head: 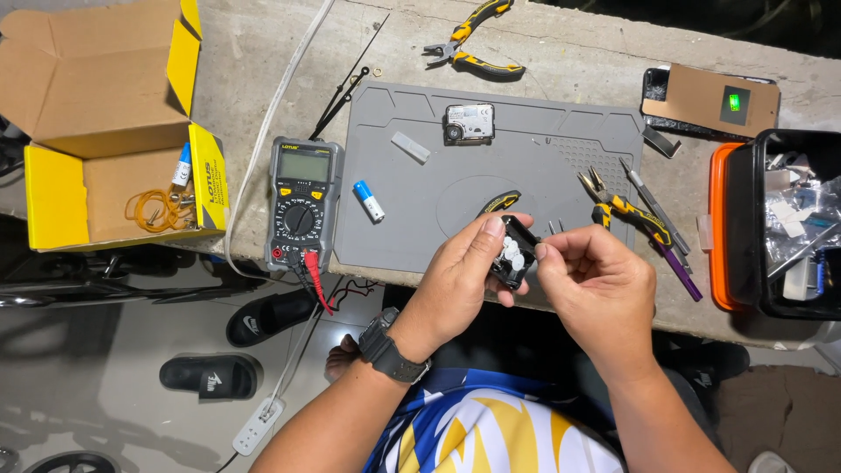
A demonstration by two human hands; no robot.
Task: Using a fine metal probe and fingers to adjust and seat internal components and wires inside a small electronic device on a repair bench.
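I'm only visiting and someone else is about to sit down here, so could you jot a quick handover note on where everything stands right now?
Left hand: grips a small open black case with white gears above the bench edge.
Right hand: fingertips pinch at the case's right edge.
On the grey mat: a second small module, a battery, a pale strip, yellow-handled pliers.
Beside the mat: multimeter with leads plugged in, black clock hands.
Done: the case is open, gears exposed.
Left: gears remain inside; nothing is closed up.
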